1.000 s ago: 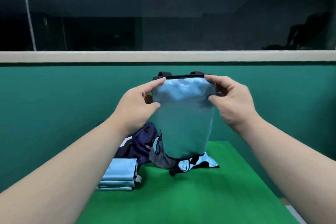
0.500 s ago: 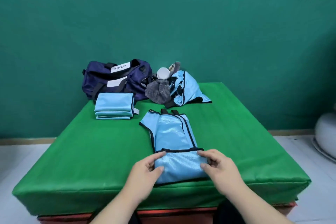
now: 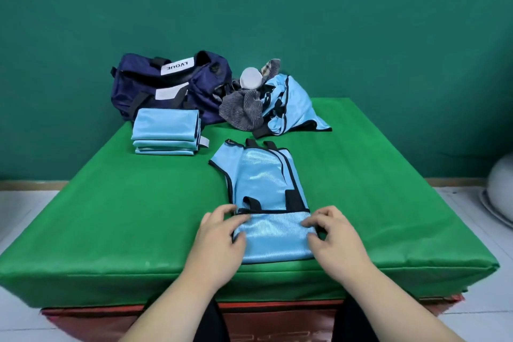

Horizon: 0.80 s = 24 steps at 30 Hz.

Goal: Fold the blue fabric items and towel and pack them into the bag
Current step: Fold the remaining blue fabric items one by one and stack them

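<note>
A light blue vest with black trim lies flat on the green mat, its near end folded over. My left hand and my right hand rest on the two sides of that folded end, fingers curled at its corners. A stack of folded blue vests sits at the back left. Behind it stands the navy bag. A crumpled blue vest and a grey striped towel lie heaped at the back centre.
A white round object pokes out of the heap. The mat's front edge is just below my hands. A green wall stands behind the mat. A white object sits on the floor at the right.
The vest was held up in the air a second ago; it now lies on the mat. Its black straps now show on top near the fold, and my hands have spread to its corners.
</note>
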{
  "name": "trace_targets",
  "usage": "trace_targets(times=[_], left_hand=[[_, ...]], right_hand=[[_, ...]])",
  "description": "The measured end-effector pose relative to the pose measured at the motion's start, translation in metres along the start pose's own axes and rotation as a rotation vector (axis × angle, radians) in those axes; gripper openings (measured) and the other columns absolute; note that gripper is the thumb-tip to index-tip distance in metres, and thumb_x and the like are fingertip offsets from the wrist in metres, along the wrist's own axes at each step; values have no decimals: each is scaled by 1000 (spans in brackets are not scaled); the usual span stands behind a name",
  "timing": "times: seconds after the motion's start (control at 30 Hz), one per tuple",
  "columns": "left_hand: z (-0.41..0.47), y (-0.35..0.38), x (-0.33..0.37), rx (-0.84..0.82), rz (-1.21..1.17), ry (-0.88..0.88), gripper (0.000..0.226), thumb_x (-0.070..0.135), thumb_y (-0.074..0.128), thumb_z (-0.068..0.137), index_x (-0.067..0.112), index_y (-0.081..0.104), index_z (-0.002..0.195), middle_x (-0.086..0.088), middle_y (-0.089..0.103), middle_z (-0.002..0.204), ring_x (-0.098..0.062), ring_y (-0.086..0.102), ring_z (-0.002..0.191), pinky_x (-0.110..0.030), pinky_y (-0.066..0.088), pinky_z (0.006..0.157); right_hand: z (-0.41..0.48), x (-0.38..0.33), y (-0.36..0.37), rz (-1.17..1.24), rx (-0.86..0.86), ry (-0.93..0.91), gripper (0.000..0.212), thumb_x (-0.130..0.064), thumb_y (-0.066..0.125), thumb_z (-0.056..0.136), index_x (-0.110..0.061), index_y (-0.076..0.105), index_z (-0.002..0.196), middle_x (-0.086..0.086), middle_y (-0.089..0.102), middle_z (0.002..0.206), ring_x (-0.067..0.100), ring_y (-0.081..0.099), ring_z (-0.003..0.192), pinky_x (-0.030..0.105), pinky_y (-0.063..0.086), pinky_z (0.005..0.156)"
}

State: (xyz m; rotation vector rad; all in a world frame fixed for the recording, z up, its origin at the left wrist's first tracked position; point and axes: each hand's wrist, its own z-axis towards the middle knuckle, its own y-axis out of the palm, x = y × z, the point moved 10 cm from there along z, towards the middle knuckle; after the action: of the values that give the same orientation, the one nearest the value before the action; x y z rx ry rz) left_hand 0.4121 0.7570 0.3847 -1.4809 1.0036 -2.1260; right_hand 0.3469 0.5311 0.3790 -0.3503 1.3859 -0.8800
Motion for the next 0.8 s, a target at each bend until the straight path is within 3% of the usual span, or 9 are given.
trace_targets(times=[0.1, 0.27, 0.47, 0.8], left_hand=[[2, -4, -5, 45, -40, -16, 31, 17, 62, 91, 34, 69, 117, 20, 40, 131, 3, 29, 118, -21, 25, 106], [8, -10, -11, 75, -94, -32, 26, 23, 62, 94, 29, 68, 118, 18, 48, 129, -1, 35, 122, -21, 26, 105], [40, -14, -33, 16, 22, -128, 43, 37, 54, 98, 27, 49, 140, 6, 50, 142, -16, 37, 135, -34, 29, 112], [124, -10, -78, -24, 272, -236, 59, 61, 33, 97, 40, 28, 152, 1, 31, 160, -22, 21, 148, -44, 18, 120]], right_hand=[[5, -2, -9, 84, 62, -4, 25, 1, 66, 78, -22, 72, 84, -10, 53, 101, 4, 55, 90, 5, 38, 74], [20, -2, -16, 214, 100, 21, 26, 5, 66, 82, -20, 71, 81, -9, 54, 104, -12, 54, 88, 0, 37, 71], [61, 10, -8, 166, 66, 48, 19, -8, 67, 87, -26, 70, 84, -13, 58, 101, 7, 55, 84, 3, 39, 66], [151, 21, 14, 57, 9, 54, 12, -15, 65, 86, -26, 71, 87, -13, 58, 99, 9, 59, 85, 10, 39, 69]])
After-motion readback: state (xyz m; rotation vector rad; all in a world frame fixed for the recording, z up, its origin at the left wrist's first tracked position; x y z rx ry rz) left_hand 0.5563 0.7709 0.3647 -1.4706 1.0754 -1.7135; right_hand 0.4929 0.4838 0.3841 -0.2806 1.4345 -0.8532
